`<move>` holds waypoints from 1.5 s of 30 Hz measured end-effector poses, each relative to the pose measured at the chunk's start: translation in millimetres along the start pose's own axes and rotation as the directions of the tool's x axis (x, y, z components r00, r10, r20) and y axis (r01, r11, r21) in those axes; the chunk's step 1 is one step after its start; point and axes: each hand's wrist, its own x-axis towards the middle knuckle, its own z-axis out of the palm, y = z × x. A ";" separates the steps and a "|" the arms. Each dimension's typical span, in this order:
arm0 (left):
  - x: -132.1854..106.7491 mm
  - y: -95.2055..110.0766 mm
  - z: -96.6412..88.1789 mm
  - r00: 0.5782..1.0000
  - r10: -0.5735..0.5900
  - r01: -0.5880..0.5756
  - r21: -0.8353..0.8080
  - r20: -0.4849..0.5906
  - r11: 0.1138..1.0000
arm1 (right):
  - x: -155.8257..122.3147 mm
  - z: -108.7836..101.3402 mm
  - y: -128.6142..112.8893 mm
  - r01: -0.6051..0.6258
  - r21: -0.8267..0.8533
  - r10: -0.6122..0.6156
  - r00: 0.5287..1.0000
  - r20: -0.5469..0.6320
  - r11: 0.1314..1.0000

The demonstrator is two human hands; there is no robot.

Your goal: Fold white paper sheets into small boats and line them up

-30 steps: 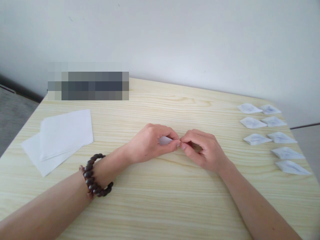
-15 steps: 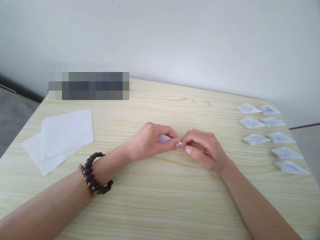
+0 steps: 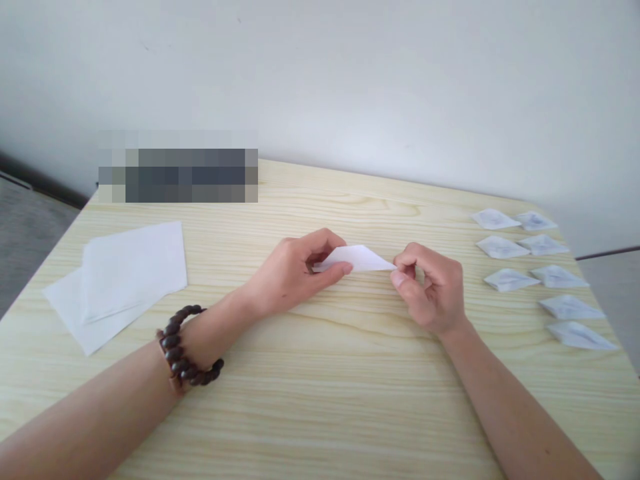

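A small white folded paper (image 3: 357,257) with a long pointed tip is held between my hands, above the middle of the wooden table. My left hand (image 3: 300,267) grips its left part, thumb in front and fingers behind, so that end is partly hidden. My right hand (image 3: 431,287) pinches the pointed right tip between thumb and index finger. A dark bead bracelet (image 3: 173,353) circles my left wrist.
Loose white paper sheets (image 3: 135,270) overlap on the left of the table (image 3: 320,400). Several folded paper pieces (image 3: 510,279) lie in rows along the right edge. A pixelated dark patch (image 3: 185,177) covers something at the back left, before the wall (image 3: 350,80).
My right hand has moved a little to the right and now pinches the tip. More of the folded paper shows between my hands, where my left fingers mostly covered it before.
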 end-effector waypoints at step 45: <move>-5.3 2.0 5.7 0.960 0.233 -0.204 0.183 -0.154 0.962 | -1.5 5.6 -2.9 0.170 0.028 -0.172 0.984 0.051 0.985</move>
